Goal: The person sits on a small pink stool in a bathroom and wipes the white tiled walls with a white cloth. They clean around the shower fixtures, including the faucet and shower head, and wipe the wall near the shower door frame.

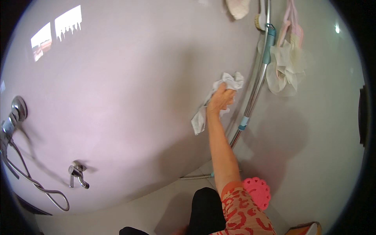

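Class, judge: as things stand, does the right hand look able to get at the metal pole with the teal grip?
Probably yes: the right hand looks close to the metal pole, with no obstacle visible between. It is gripping a white cloth, though, so it may need to let go first.

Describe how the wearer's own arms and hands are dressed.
The right hand is ungloved and the forearm bare. Above it is a loose, peach-orange sleeve printed with irregular red blotches, edged by a plain orange-coral band. The left hand cannot be made out.
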### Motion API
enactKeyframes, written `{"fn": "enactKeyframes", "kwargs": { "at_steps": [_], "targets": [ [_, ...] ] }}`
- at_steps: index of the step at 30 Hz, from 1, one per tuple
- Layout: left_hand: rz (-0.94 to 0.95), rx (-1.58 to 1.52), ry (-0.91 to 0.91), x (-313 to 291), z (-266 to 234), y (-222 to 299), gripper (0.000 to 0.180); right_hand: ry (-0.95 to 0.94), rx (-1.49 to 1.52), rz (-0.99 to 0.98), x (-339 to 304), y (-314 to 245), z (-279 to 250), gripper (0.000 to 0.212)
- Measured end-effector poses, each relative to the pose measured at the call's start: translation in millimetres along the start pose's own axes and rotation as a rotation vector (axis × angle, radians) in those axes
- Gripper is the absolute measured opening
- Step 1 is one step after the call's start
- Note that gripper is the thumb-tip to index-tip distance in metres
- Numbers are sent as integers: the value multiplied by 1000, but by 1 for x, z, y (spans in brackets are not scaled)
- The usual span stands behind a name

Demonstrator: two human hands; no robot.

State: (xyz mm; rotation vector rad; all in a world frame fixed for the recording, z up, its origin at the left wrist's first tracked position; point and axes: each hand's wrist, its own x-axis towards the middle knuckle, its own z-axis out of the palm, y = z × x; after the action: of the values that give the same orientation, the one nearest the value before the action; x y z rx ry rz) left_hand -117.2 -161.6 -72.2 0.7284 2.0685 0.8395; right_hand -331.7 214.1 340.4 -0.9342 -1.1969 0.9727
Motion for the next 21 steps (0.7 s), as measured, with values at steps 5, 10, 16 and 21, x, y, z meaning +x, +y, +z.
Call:
{"fn": "enactKeyframes", "kwargs": {
  "at_steps": [5,10,16,21],
  "targets": [
    [381,381,948,-24,-154,116,54,-224,-158,-971,-86,-6,0,62],
    [584,801,1408,-15,-291,240,70,-152,-42,-1321,-30,-18,-4,43],
    [530,1194,1652,42,-339,239,71,-63,-176,-1056,29,-7,-6,47],
    [558,1316,1783,56,-344,238,70,10,-256,-735,76,46,11,53]
  ]
}}
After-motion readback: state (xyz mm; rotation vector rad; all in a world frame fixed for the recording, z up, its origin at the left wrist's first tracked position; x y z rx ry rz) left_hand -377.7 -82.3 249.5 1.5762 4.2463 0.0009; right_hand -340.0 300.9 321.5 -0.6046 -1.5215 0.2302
